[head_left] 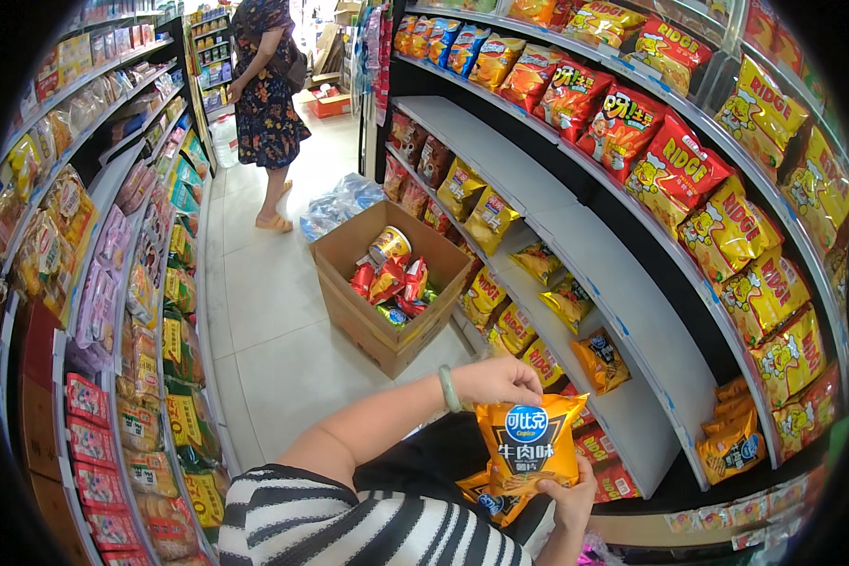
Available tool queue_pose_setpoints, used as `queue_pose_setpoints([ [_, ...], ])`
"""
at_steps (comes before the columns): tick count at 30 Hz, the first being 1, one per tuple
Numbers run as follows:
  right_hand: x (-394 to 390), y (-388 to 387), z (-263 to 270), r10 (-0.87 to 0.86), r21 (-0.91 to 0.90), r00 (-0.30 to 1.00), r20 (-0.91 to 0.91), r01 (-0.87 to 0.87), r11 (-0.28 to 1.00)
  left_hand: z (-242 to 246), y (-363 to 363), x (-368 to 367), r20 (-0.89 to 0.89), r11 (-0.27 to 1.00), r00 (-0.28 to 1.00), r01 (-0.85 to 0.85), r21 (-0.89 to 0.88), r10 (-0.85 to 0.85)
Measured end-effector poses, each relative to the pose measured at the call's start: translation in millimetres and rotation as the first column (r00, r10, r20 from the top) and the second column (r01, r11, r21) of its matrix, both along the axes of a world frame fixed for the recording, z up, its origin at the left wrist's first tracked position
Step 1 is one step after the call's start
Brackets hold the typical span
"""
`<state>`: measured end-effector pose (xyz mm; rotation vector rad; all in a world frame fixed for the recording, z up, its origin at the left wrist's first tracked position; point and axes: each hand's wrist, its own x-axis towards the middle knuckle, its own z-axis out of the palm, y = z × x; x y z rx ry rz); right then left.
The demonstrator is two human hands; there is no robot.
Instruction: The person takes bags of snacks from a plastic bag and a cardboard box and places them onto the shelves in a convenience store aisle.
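An orange Copico potato chip bag (530,446) is held upright between my two hands, its printed front facing up. My left hand (502,382), with a jade-green bangle (449,389) at the wrist, pinches the bag's top edge. Lower down, my right hand (573,495) grips the bottom right corner, thumb on the front. Another orange chip bag (492,501) lies partly hidden behind the held one, near my lap. To the right, a single orange chip bag (601,361) leans on the lower grey shelf (637,417). More orange bags (732,449) stand together at the shelf's right end.
An open cardboard box (357,322) with red snack bags and a tub stands on the tiled floor. Clear plastic wrap (339,205) lies behind it. Yellow and red chip bags (729,226) line the right shelves; packaged snacks fill the left rack (138,339). A person (269,106) stands up the aisle.
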<state>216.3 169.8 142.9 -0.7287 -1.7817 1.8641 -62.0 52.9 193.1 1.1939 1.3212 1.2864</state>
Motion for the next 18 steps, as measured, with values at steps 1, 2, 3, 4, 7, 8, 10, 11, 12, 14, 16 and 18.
queue_pose_setpoints([
  [1,-1.3,-1.1,-0.9,-0.045,-0.087,0.992,-0.118,0.035,0.996,-2.4,-0.6,2.9,0.003,0.998,0.998,-0.057,0.031,0.057],
  [2,-2.9,-2.3,-2.6,-0.099,-0.177,0.968,-0.229,0.059,0.982,-6.5,-0.1,6.3,0.009,0.992,0.994,-0.112,0.062,0.112],
  [3,-5.7,-2.8,-3.3,-0.158,-0.268,0.929,-0.335,0.067,0.961,-9.4,-0.1,8.4,0.013,0.981,0.985,-0.171,0.094,0.17],
  [4,-3.7,-3.7,0.9,-0.12,-0.351,0.912,-0.391,-0.027,0.936,-11.6,0.5,10.8,0.014,0.96,0.968,-0.249,0.132,0.249],
  [7,-1.7,-10.3,-5.0,-0.243,-0.534,0.87,-0.429,-0.027,0.845,-15.2,6.3,15.6,-0.049,0.902,0.917,-0.379,0.206,0.396],
  [8,-2.6,-9.3,-7.7,-0.184,-0.49,0.877,-0.443,-0.065,0.869,-15.0,7.8,18.1,-0.078,0.894,0.905,-0.396,0.211,0.419],
  [10,3.8,-6.7,-16.3,-0.212,-0.518,0.866,-0.452,-0.061,0.853,-8.6,7.9,21.8,-0.129,0.861,0.867,-0.441,0.254,0.482],
  [11,6.6,-4.6,-20.6,-0.227,-0.531,0.86,-0.456,-0.058,0.845,-6.6,9.5,23.7,-0.152,0.843,0.846,-0.46,0.278,0.511],
  [12,7.9,-2.0,-27.1,-0.191,-0.5,0.848,-0.494,-0.097,0.86,-13.3,12.5,25.0,-0.072,0.831,0.853,-0.481,0.279,0.517],
  [14,9.1,4.1,-39.4,-0.118,-0.431,0.817,-0.564,-0.169,0.886,-23.7,16.4,23.6,-0.008,0.836,0.863,-0.487,0.254,0.505],
  [16,-5.2,-14.7,-17.8,-0.218,-0.345,0.815,-0.536,0.024,0.938,-24.2,14.9,23.3,0.031,0.838,0.864,-0.495,0.231,0.502],
  [18,-4.7,-16.8,-8.1,-0.298,-0.276,0.795,-0.528,0.171,0.946,-23.2,21.7,18.9,-0.002,0.855,0.878,-0.464,0.231,0.478],
])
